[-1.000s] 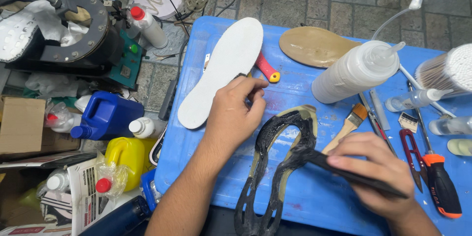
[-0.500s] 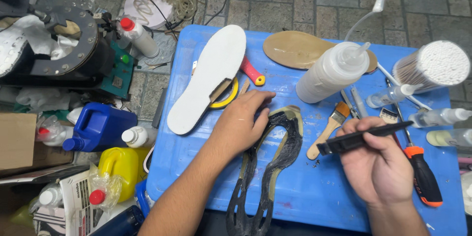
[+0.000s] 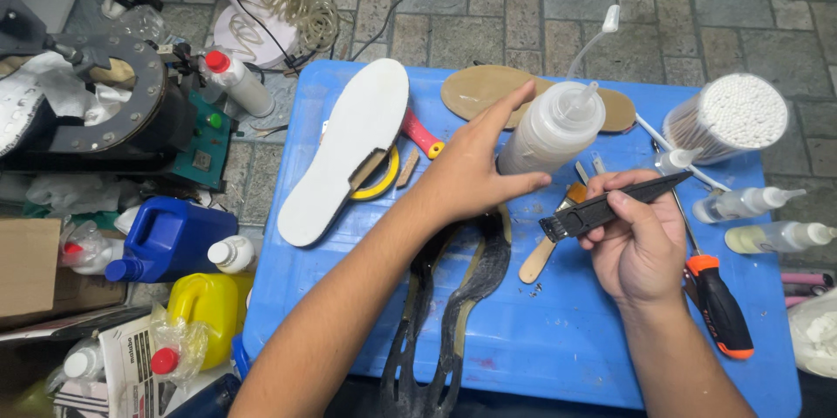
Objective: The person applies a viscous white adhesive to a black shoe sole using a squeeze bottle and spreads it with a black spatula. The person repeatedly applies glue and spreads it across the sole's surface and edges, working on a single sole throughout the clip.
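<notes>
- The blue worktop [image 3: 558, 331] is crowded with shoe parts, bottles and tools, and stands on a stone-tiled floor [image 3: 697, 0].
- A long white insole [image 3: 349, 148] lies on its left part, well apart from both hands.
- A worn black sole piece [image 3: 453, 313] lies in the middle, just under the left forearm.
- The squeeze bottle [image 3: 551, 130] with a thin nozzle stands upright at the back; the left hand [image 3: 466, 176], fingers spread wide, is closing on it, thumb at its lower side.
- The right hand [image 3: 641, 248] is clenched on a black brush [image 3: 610, 207], bristle end pointing left, near the bottle's base.
- A tub of cotton swabs [image 3: 728, 117] and an orange-handled screwdriver [image 3: 717, 305] sit to the right.
- Risk, as I judge it: a loose, one-handed grasp could tip the bottle onto the tan insole [image 3: 475, 87] behind it, or a hard squeeze could squirt its contents over the worktop; the brush could also knock it.
</notes>
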